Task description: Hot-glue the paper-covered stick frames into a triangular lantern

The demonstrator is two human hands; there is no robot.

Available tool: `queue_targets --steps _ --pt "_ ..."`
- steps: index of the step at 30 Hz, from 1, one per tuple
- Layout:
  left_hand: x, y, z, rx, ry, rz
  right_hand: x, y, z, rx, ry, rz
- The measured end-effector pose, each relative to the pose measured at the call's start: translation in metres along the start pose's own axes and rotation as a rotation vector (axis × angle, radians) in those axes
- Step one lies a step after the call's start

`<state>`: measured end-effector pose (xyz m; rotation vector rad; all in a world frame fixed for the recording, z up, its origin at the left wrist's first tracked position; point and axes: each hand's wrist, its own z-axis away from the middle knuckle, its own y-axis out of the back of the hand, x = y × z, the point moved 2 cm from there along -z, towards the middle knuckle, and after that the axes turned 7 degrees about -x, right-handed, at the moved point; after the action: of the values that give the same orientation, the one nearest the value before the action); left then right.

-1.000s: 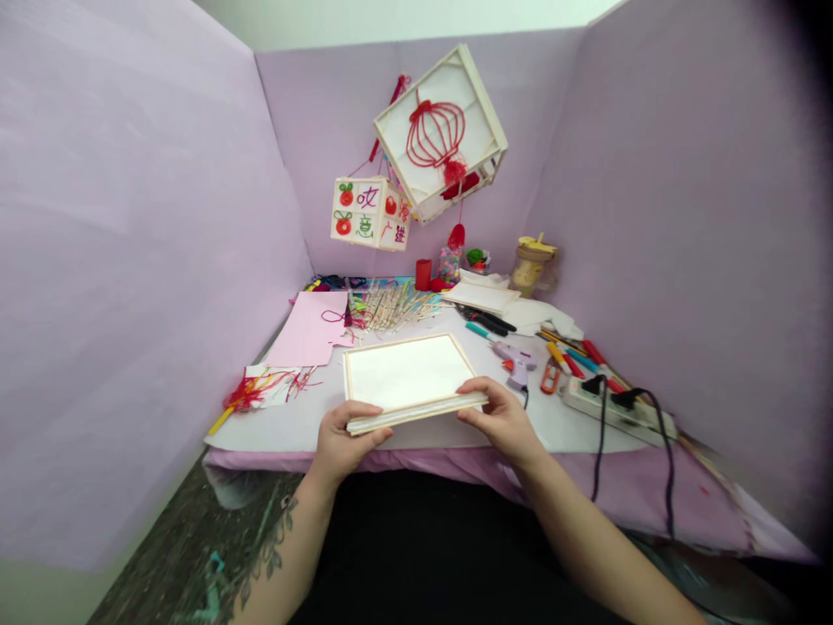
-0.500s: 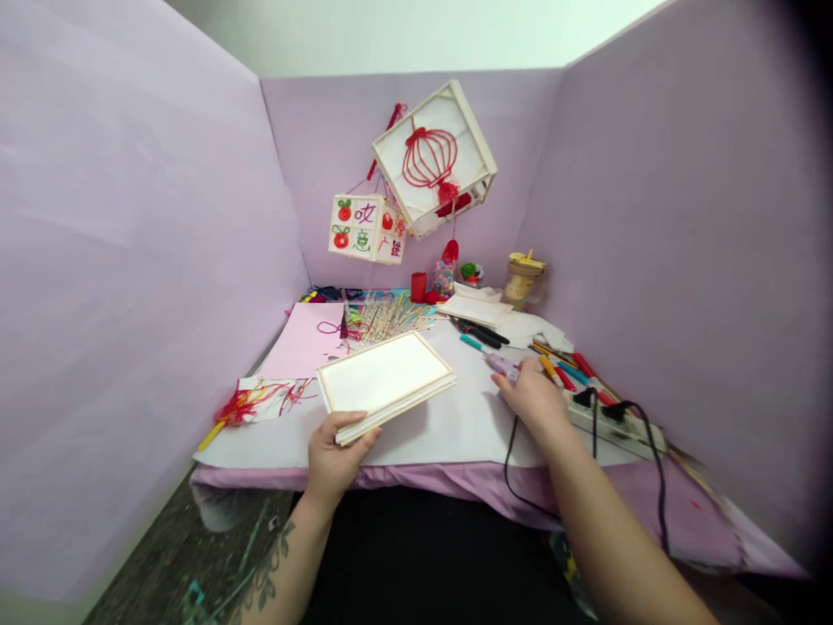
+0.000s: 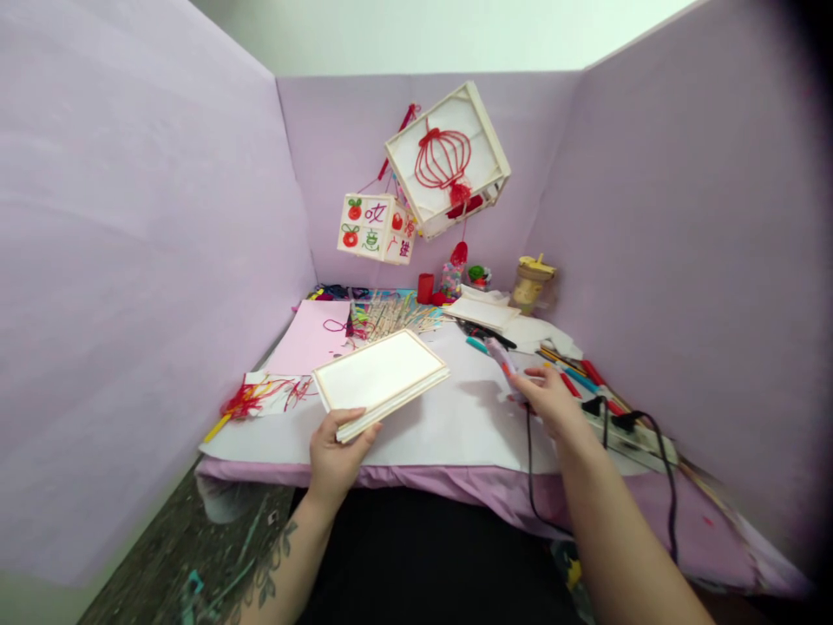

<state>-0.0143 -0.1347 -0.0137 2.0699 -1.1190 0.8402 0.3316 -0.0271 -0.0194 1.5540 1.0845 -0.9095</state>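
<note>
My left hand [image 3: 339, 451] pinches the near left corner of a stack of white rectangular panels [image 3: 381, 378] edged with pale strips, holding it tilted above the table. On the right, my right hand [image 3: 550, 399] grips a lilac glue gun [image 3: 502, 363] whose black cord runs down over the table edge. The gun is raised off the white table cover, its front end pointing up and away. A gap lies between the gun and the panels. Beyond the gun are a teal-handled tool [image 3: 477, 345] and dark pliers [image 3: 488, 333].
Two decorated lanterns [image 3: 449, 161] hang at the back. A power strip [image 3: 628, 438] and several markers [image 3: 589, 373] lie at right. Thin sticks [image 3: 396, 317], a pink sheet [image 3: 312, 334] and red threads [image 3: 251, 398] lie at left and back. A lidded cup [image 3: 532, 285] stands back right.
My right hand has lifted the glue gun off the table, and its front end has swung upward. My left hand still holds the panels in nearly the same place. The view has shifted slightly.
</note>
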Motion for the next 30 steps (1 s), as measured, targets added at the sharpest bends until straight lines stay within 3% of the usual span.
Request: queue_targets --steps 3,7,10,18,23,30 --pt "-0.001 -0.001 0.002 -0.012 0.012 -0.005 -0.016 -0.005 0.014 -0.083 -0.071 -0.146" --pt "0.001 -0.003 0.004 -0.022 -0.016 -0.022 -0.037 -0.021 0.042 -0.294 -0.212 -0.456" --pt "0.005 -0.004 0.006 -0.019 -0.054 -0.048 -0.045 -0.033 0.063 -0.339 -0.208 -0.571" --pt "0.023 -0.010 0.012 -0.048 -0.144 -0.175 -0.051 -0.041 0.093 -0.141 -0.058 0.008" --pt "0.031 -0.014 0.016 -0.055 -0.248 -0.224 -0.054 -0.047 0.095 -0.149 0.000 0.125" --pt "0.033 -0.016 0.018 -0.074 -0.277 -0.248 -0.052 -0.053 0.091 -0.150 -0.030 0.183"
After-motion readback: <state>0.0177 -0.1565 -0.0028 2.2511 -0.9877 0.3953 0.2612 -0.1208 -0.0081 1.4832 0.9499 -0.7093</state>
